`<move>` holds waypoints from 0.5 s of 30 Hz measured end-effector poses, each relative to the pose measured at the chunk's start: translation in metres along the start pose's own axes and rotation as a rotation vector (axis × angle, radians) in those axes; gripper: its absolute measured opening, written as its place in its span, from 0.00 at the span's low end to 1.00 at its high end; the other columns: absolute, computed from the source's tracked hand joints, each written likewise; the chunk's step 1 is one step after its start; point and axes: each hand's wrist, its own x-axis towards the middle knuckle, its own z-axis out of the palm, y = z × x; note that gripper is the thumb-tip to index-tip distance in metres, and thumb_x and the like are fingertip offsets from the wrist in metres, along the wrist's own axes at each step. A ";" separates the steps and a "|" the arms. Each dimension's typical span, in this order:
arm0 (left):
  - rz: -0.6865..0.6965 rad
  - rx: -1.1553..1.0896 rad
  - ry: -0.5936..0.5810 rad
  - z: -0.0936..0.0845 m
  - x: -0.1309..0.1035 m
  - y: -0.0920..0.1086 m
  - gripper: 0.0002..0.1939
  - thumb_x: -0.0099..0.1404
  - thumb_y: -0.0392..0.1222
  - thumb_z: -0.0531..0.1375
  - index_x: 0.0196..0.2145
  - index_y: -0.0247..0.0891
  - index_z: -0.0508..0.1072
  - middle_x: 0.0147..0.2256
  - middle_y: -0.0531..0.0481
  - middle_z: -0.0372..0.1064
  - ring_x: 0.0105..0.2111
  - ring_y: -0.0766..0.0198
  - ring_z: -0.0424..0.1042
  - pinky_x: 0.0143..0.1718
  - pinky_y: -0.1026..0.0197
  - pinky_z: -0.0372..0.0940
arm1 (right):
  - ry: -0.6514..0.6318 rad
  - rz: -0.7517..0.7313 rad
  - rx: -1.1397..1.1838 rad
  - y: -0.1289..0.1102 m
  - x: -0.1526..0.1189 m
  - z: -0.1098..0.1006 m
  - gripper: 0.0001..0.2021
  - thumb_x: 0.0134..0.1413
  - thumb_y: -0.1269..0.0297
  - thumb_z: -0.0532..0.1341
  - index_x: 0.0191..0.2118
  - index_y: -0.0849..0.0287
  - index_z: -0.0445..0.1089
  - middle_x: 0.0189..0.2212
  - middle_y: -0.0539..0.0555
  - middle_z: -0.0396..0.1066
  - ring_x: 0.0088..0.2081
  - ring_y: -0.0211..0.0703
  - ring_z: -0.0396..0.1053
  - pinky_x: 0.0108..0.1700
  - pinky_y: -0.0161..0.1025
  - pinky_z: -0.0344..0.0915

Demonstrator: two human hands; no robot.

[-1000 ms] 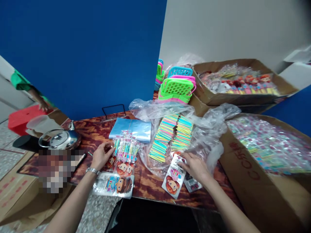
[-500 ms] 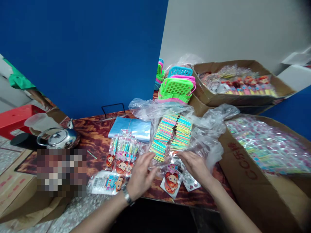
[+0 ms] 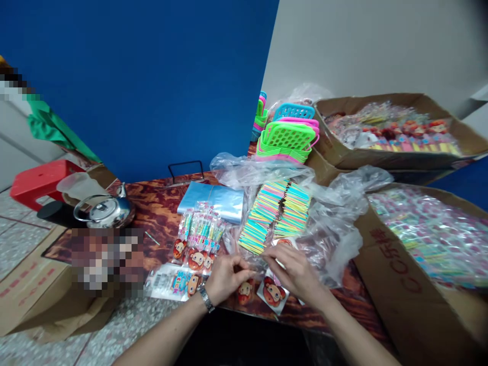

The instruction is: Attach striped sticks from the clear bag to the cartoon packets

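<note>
My left hand (image 3: 227, 278) has thumb and fingers pinched on the top of a clear plastic packet (image 3: 245, 292) with a red-haired cartoon face, which hangs below the fingertips. Close by on the right, my right hand (image 3: 293, 268) is closed in a pinch; what its fingertips hold is too small to tell. Just beyond both hands lies a pile of thin coloured sticks (image 3: 263, 211) on clear plastic sheeting (image 3: 335, 218). A cartoon-printed card or packet (image 3: 273, 294) lies partly under my right hand. Filled stick packets (image 3: 200, 239) rest left of my left hand.
Blue plastic film (image 3: 211, 199) lies behind the filled packets. Stacked coloured baskets (image 3: 287, 134) stand at the back. Cardboard boxes of packets (image 3: 381, 274) flank the right side. At left are a metal kettle (image 3: 110, 211), a red stool (image 3: 46, 180) and part of another person.
My hands have come closer together and their fingers have closed. A cartoon-printed packet now hangs at my left fingertips. The whole view has shifted slightly, moving the scene rightward.
</note>
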 end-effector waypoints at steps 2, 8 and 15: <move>-0.048 -0.044 0.036 -0.002 -0.001 -0.006 0.10 0.52 0.43 0.64 0.22 0.34 0.70 0.22 0.50 0.71 0.23 0.66 0.68 0.24 0.67 0.61 | -0.073 0.067 0.059 0.008 0.006 0.005 0.08 0.59 0.68 0.51 0.40 0.57 0.66 0.32 0.52 0.72 0.33 0.37 0.70 0.35 0.33 0.65; -0.079 -0.171 0.029 0.000 -0.008 -0.010 0.11 0.53 0.42 0.64 0.22 0.33 0.69 0.21 0.50 0.69 0.22 0.68 0.66 0.23 0.68 0.60 | -0.319 0.299 -0.600 0.050 0.033 0.044 0.12 0.56 0.64 0.54 0.44 0.65 0.66 0.38 0.61 0.70 0.42 0.48 0.67 0.44 0.41 0.63; -0.094 -0.185 0.027 0.000 -0.012 -0.015 0.10 0.54 0.42 0.63 0.22 0.32 0.69 0.22 0.50 0.69 0.23 0.68 0.66 0.24 0.68 0.60 | -0.433 0.280 -0.743 0.058 0.040 0.076 0.07 0.53 0.75 0.52 0.35 0.66 0.67 0.33 0.63 0.68 0.39 0.51 0.65 0.37 0.44 0.62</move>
